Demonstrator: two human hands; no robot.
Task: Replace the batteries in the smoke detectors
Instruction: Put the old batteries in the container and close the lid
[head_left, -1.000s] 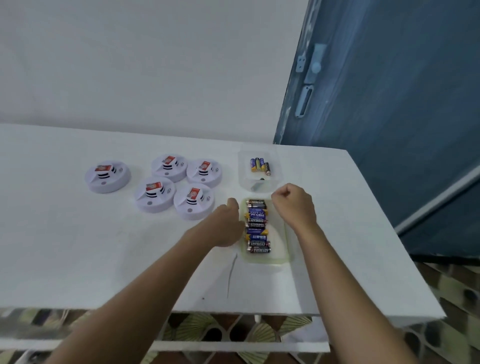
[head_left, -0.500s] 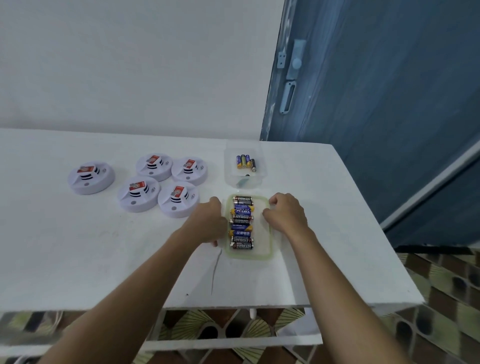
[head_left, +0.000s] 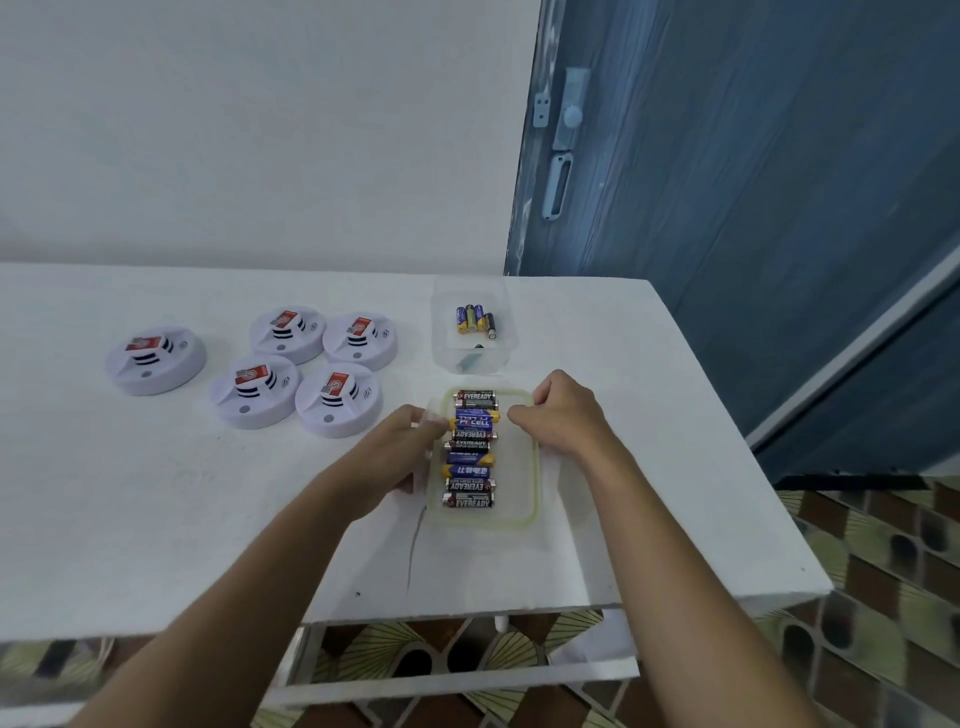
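Left hand (head_left: 400, 441): fingers curled on the left rim of the battery box (head_left: 522, 467), gripping its edge or lid; which of the two I cannot tell.
Right hand (head_left: 558, 415): fingers pinched at the far right rim of the same box.
Batteries (head_left: 470, 449): stacked in a row between the two hands, inside the box.
Smoke detectors (head_left: 291, 371): five, left of the left fingers, apart from them, untouched.
Second tub (head_left: 498, 345): just beyond the fingers, a few loose cells inside.
Risk: a sudden release of the rim could jolt the box and roll the row loose; the worktop edge lies close behind.
Worktop (head_left: 156, 519): white, flat, with a dark scratch near the left wrist.
Room: pale wall, blue door (head_left: 727, 182) to the right, patterned floor below.
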